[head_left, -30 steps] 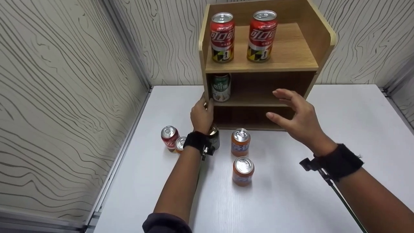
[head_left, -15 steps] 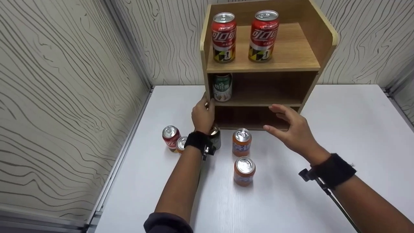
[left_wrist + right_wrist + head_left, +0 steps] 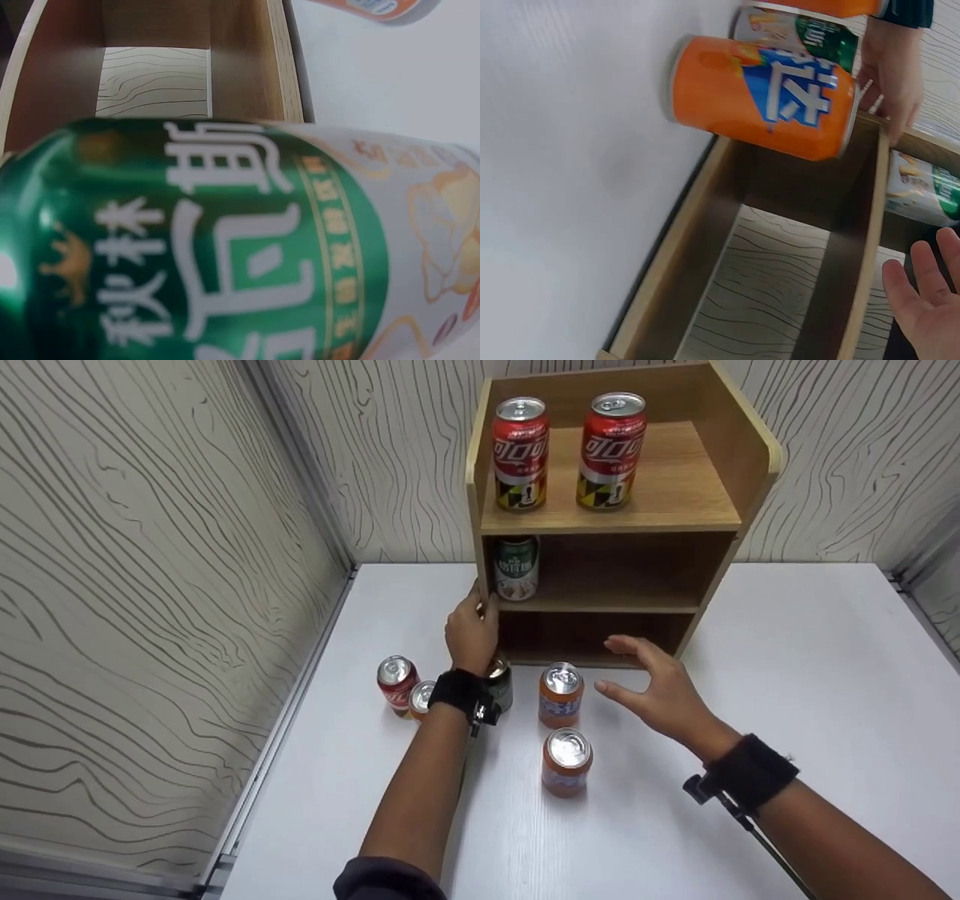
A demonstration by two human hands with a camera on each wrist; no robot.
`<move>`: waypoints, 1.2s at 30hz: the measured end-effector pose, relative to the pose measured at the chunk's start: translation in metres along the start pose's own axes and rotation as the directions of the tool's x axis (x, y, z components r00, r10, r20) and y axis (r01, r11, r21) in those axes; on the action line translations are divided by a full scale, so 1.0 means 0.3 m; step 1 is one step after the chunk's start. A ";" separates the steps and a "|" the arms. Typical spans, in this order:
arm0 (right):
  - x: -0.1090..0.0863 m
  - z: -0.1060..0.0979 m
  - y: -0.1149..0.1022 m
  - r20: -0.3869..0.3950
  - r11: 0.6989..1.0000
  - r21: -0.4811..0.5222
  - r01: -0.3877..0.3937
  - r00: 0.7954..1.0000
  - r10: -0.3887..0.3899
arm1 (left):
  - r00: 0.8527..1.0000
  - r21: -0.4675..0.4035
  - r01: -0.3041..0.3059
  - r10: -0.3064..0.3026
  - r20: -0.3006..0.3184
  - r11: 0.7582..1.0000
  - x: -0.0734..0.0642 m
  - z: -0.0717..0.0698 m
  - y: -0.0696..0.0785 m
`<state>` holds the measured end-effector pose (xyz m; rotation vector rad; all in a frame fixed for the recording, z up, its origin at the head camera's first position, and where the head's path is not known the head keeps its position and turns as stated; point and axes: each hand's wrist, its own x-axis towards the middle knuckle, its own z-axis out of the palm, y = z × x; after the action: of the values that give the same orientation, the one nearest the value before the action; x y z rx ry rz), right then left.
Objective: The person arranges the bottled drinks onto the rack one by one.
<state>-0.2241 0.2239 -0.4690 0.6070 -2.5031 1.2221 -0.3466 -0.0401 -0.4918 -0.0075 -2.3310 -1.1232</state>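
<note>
My left hand [image 3: 471,639] grips the left side panel of a small wooden shelf [image 3: 611,607], thumb at its front edge. Just below that hand, a green and white can [image 3: 501,690] stands on the table, partly hidden by my wrist; it fills much of the left wrist view. My right hand [image 3: 664,696] hovers right of an orange soda can [image 3: 560,709], thumb and fingers spread apart and holding nothing. A second orange can [image 3: 566,774] stands nearer to me. In the right wrist view, the right fingers [image 3: 930,281] are before the shelf's middle level.
Two red cola cans [image 3: 520,457] stand on the shelf's top level. Another green and white can [image 3: 517,570] occupies the middle level's left end. Left of my left wrist are a red can [image 3: 397,686] and a partly hidden orange-sided can [image 3: 421,697] on the white table.
My right hand has come down and left from in front of the shelf's middle level to beside the farther orange can. The left hand keeps its grip on the shelf.
</note>
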 end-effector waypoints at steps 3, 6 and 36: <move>-0.005 0.020 0.016 0.026 0.999 0.021 -0.030 0.999 0.030 | 1.000 -0.005 -0.002 0.002 -0.001 1.000 0.000 -0.002 0.000; -0.010 0.038 0.029 0.051 0.997 0.044 -0.056 0.997 0.053 | 1.000 -0.009 -0.004 0.004 -0.001 1.000 0.002 -0.003 0.001; -0.021 0.192 0.135 0.151 0.979 0.085 -0.187 0.973 0.173 | 1.000 0.009 -0.012 0.012 -0.006 1.000 0.001 0.003 -0.007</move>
<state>-0.2426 0.2018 -0.5335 0.5161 -2.6792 1.4206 -0.3478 -0.0410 -0.4937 -0.0150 -2.3279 -1.1053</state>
